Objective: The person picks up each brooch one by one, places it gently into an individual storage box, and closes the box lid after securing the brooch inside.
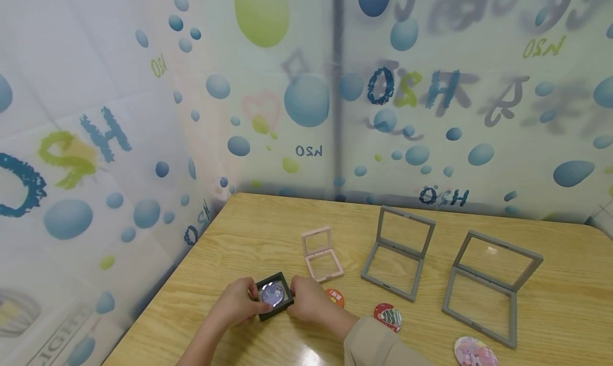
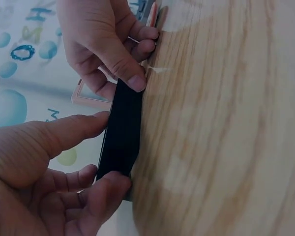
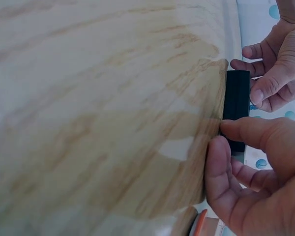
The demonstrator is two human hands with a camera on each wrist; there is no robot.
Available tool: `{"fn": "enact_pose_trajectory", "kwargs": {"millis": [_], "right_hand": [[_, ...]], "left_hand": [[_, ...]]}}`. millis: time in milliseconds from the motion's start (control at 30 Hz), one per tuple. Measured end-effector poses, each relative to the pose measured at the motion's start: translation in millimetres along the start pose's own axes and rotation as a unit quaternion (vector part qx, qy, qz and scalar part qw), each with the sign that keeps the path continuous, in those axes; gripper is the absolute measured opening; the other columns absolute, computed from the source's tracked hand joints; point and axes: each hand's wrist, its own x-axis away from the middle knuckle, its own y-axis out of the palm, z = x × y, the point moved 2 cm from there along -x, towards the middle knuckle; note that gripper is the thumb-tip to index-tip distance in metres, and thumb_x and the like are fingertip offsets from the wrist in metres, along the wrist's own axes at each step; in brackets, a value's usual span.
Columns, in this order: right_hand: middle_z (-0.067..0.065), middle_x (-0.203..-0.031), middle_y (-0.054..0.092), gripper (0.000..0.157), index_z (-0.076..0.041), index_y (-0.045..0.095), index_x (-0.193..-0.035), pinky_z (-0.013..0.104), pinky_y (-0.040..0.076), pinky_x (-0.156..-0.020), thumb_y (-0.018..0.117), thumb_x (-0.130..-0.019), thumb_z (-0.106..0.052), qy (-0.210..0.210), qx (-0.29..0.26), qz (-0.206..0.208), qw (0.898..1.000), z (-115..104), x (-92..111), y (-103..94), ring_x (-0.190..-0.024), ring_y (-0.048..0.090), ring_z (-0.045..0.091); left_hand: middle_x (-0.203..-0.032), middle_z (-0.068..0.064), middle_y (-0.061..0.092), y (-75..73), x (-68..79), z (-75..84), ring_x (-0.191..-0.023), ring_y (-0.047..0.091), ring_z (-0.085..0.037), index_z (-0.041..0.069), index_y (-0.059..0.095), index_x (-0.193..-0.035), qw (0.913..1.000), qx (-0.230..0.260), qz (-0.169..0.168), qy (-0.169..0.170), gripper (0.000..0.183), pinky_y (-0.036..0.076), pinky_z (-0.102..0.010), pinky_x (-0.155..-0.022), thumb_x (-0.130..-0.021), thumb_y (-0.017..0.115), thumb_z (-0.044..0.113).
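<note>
A small black display frame (image 1: 263, 317) lies flat on the table at the front left, a round purple badge (image 1: 272, 293) showing behind its clear window. My left hand (image 1: 238, 301) grips the frame's left side, its thumb over the near edge. In the left wrist view the left fingers (image 2: 110, 187) hold one end of the dark side wall (image 2: 120, 132). My right hand (image 1: 308, 299) pinches the right side near the corner, and its thumb (image 2: 132, 81) presses at the bottom edge there. The right fingertips are partly hidden in the head view.
Behind the hands stands an open pink frame (image 1: 325, 265). Two larger grey frames, a middle one (image 1: 392, 291) and a right one (image 1: 479, 329), stand open further right. An orange badge (image 1: 337, 297), a red badge (image 1: 388, 316) and a pink badge (image 1: 474, 351) lie in front of them.
</note>
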Motion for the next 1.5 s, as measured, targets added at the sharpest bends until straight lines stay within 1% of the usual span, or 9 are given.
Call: {"fn": "enact_pose_trajectory", "kwargs": {"millis": [267, 433, 600, 800, 900, 1000, 1067, 1133, 1500], "right_hand": [[-0.003, -0.054, 0.041, 0.019, -0.007, 0.047, -0.058, 0.021, 0.032, -0.044, 0.063, -0.053, 0.002, -0.017, 0.018, -0.021, 0.999, 0.7, 5.0, -15.8, -0.050, 0.037, 0.010], [0.000, -0.064, 0.048, 0.019, -0.003, 0.051, -0.067, 0.021, 0.037, -0.050, 0.070, -0.064, -0.003, -0.015, -0.015, -0.045, 0.999, 5.1, 12.4, -35.8, -0.056, 0.042, 0.010], [0.005, -0.068, 0.052, 0.020, 0.004, 0.053, -0.079, 0.019, 0.040, -0.046, 0.070, -0.071, -0.001, -0.004, -0.071, -0.066, 0.995, 17.1, 20.6, -51.0, -0.050, 0.047, 0.009], [0.000, -0.061, 0.044, 0.017, 0.000, 0.050, -0.070, 0.018, 0.030, -0.042, 0.067, -0.069, 0.001, 0.004, -0.052, -0.043, 0.998, 34.1, 24.2, -58.9, -0.047, 0.035, 0.008], [-0.003, -0.055, 0.036, 0.021, -0.005, 0.045, -0.064, 0.017, 0.023, -0.040, 0.065, -0.068, 0.002, 0.004, -0.024, -0.026, 0.999, 39.4, 26.3, -60.1, -0.044, 0.029, 0.006], [-0.006, -0.050, 0.029, 0.030, -0.010, 0.038, -0.058, 0.017, 0.018, -0.039, 0.065, -0.066, 0.002, -0.002, 0.016, -0.001, 1.000, 43.8, 28.4, -60.3, -0.042, 0.024, 0.005], [-0.008, -0.046, 0.024, 0.036, -0.012, 0.034, -0.053, 0.016, 0.016, -0.038, 0.065, -0.066, 0.001, 0.004, 0.034, 0.008, 0.999, 46.8, 29.6, -58.9, -0.040, 0.021, 0.005], [-0.010, -0.044, 0.024, 0.037, -0.014, 0.033, -0.051, 0.016, 0.016, -0.037, 0.065, -0.066, -0.001, 0.014, 0.048, 0.009, 0.999, 49.5, 31.4, -57.1, -0.038, 0.021, 0.004], [-0.007, -0.047, 0.028, 0.034, -0.013, 0.036, -0.052, 0.018, 0.022, -0.038, 0.067, -0.064, -0.005, 0.031, 0.066, 0.000, 0.997, 51.9, 37.4, -53.3, -0.041, 0.027, 0.006]], "left_hand": [[-0.051, -0.002, 0.049, -3.2, -0.5, 7.9, -0.042, 0.049, -0.012, 0.006, 0.046, -0.062, 0.9994, 0.013, -0.018, 0.028, 0.033, 0.037, -0.022, -0.039, -0.069, 0.076, 0.018], [-0.056, -0.002, 0.050, -4.3, -1.7, 20.0, -0.045, 0.050, -0.012, 0.005, 0.048, -0.066, 0.9957, 0.054, -0.062, 0.041, 0.032, 0.042, -0.023, -0.042, -0.073, 0.074, 0.023], [-0.059, -0.002, 0.050, 2.9, -5.3, 32.9, -0.046, 0.050, -0.011, 0.004, 0.049, -0.072, 0.9835, 0.110, -0.130, 0.062, 0.031, 0.046, -0.026, -0.045, -0.077, 0.071, 0.026], [-0.056, -0.001, 0.047, 18.6, -11.9, 56.2, -0.044, 0.047, -0.009, 0.004, 0.049, -0.072, 0.9691, 0.130, -0.178, 0.111, 0.028, 0.045, -0.024, -0.044, -0.078, 0.070, 0.021], [-0.051, 0.002, 0.044, 28.2, -14.6, 68.7, -0.042, 0.043, -0.007, 0.005, 0.051, -0.070, 0.9737, 0.076, -0.161, 0.143, 0.026, 0.040, -0.021, -0.042, -0.076, 0.071, 0.020], [-0.052, 0.004, 0.044, 36.8, -18.0, 79.1, -0.045, 0.041, -0.007, 0.007, 0.052, -0.067, 0.9768, -0.017, -0.116, 0.179, 0.026, 0.036, -0.021, -0.042, -0.073, 0.073, 0.020], [-0.055, 0.004, 0.045, 42.5, -20.5, 83.1, -0.048, 0.040, -0.009, 0.009, 0.051, -0.064, 0.9740, -0.077, -0.084, 0.196, 0.026, 0.034, -0.023, -0.044, -0.070, 0.073, 0.020], [-0.057, 0.003, 0.046, 47.7, -21.9, 84.8, -0.050, 0.040, -0.011, 0.009, 0.050, -0.063, 0.9723, -0.109, -0.071, 0.195, 0.024, 0.034, -0.024, -0.045, -0.067, 0.072, 0.017], [-0.052, 0.004, 0.045, 62.4, -23.7, 84.3, -0.047, 0.040, -0.010, 0.007, 0.050, -0.057, 0.9736, -0.104, -0.082, 0.186, 0.029, 0.034, -0.023, -0.042, -0.056, 0.079, 0.012]]}}
